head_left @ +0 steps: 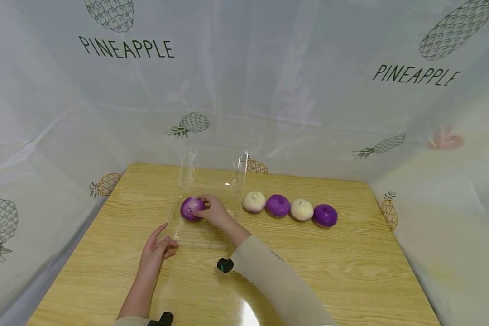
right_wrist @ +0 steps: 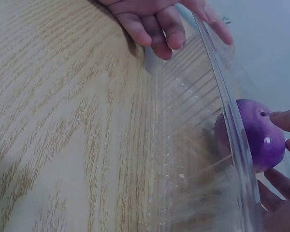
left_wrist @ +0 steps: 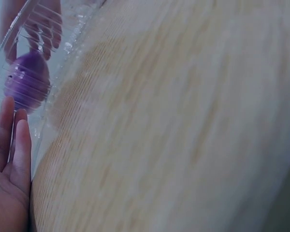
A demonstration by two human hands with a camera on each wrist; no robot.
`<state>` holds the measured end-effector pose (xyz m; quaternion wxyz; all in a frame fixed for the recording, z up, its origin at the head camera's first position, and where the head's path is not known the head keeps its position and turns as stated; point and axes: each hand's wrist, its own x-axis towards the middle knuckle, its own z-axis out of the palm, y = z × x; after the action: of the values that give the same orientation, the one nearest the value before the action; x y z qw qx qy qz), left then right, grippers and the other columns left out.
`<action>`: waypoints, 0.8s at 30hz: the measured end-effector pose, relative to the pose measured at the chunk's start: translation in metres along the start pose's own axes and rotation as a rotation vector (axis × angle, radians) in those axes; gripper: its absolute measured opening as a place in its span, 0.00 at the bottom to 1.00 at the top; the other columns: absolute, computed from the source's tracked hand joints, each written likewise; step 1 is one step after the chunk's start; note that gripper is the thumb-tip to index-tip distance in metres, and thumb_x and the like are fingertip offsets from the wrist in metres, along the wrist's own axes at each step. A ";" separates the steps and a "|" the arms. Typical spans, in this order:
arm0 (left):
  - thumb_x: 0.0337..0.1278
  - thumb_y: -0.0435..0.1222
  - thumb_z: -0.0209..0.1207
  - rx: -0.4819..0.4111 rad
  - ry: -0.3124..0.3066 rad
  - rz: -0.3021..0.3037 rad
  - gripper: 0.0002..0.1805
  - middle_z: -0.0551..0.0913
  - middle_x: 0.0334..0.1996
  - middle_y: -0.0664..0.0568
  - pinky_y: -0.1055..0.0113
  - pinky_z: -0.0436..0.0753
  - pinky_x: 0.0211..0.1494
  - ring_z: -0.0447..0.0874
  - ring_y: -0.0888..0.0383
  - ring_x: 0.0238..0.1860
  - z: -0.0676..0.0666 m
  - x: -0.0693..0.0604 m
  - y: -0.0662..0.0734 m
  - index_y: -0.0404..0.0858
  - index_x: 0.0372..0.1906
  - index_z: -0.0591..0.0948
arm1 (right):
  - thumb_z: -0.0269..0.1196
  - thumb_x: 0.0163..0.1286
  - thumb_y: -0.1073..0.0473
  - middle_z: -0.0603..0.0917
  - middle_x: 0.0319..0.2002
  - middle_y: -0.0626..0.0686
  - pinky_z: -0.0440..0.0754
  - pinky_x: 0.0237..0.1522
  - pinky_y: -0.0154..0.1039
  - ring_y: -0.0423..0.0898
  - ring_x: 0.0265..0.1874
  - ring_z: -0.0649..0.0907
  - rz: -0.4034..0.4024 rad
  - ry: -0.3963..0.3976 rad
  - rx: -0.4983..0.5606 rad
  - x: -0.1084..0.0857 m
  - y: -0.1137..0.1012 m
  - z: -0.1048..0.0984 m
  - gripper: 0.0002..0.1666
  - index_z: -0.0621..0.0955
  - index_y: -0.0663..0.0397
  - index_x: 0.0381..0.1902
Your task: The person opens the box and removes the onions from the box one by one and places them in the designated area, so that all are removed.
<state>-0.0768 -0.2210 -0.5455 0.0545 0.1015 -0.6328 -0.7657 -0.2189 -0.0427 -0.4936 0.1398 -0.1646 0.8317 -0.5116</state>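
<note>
A purple onion (head_left: 190, 208) sits in the left part of a clear plastic clamshell box (head_left: 199, 233). My right hand (head_left: 217, 213) reaches over the box from the right and holds this onion between thumb and fingers. In the right wrist view the fingers close around the shiny purple onion (right_wrist: 261, 135) behind the box's ribbed wall. At the box's front left corner, my left hand (head_left: 155, 249) lies with fingers loosely spread, by the rim. The left wrist view has its fingers extended beside the transparent wall, holding nothing.
The box's lid (head_left: 212, 167) stands raised at the back. Right of the box, a row runs across the wooden table (head_left: 309, 271): a white onion (head_left: 254, 202), a purple onion (head_left: 277, 206), another white onion (head_left: 301, 209) and another purple onion (head_left: 325, 215). A pineapple-print sheet (head_left: 269, 90) surrounds the table.
</note>
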 end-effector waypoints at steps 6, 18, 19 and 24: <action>0.73 0.38 0.51 0.000 -0.003 0.009 0.29 0.86 0.30 0.54 0.69 0.84 0.39 0.85 0.61 0.36 0.001 -0.001 0.000 0.35 0.73 0.60 | 0.71 0.59 0.62 0.78 0.52 0.57 0.80 0.43 0.38 0.51 0.48 0.79 -0.001 0.010 0.003 0.002 0.001 0.004 0.28 0.77 0.57 0.57; 0.73 0.39 0.52 0.024 0.005 0.010 0.28 0.86 0.31 0.54 0.68 0.84 0.40 0.85 0.60 0.37 -0.001 0.000 -0.002 0.38 0.72 0.61 | 0.72 0.59 0.62 0.80 0.48 0.56 0.81 0.39 0.37 0.50 0.45 0.80 0.078 -0.007 0.069 0.005 0.004 0.013 0.23 0.74 0.56 0.50; 0.73 0.40 0.52 0.025 0.008 0.009 0.28 0.86 0.31 0.54 0.69 0.84 0.40 0.85 0.60 0.37 -0.001 0.000 -0.002 0.38 0.72 0.61 | 0.72 0.59 0.62 0.80 0.47 0.56 0.81 0.39 0.38 0.50 0.44 0.80 0.081 -0.009 0.073 0.005 0.005 0.013 0.23 0.74 0.56 0.49; 0.73 0.40 0.52 0.023 0.006 0.009 0.29 0.86 0.31 0.55 0.69 0.84 0.40 0.84 0.61 0.37 -0.001 0.000 -0.002 0.37 0.73 0.61 | 0.72 0.59 0.61 0.80 0.46 0.55 0.81 0.38 0.39 0.50 0.43 0.80 0.083 -0.016 0.077 0.004 0.004 0.014 0.23 0.74 0.56 0.49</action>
<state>-0.0767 -0.2212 -0.5473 0.0586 0.1016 -0.6417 -0.7580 -0.2175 -0.0538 -0.5040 0.1737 -0.1287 0.8164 -0.5356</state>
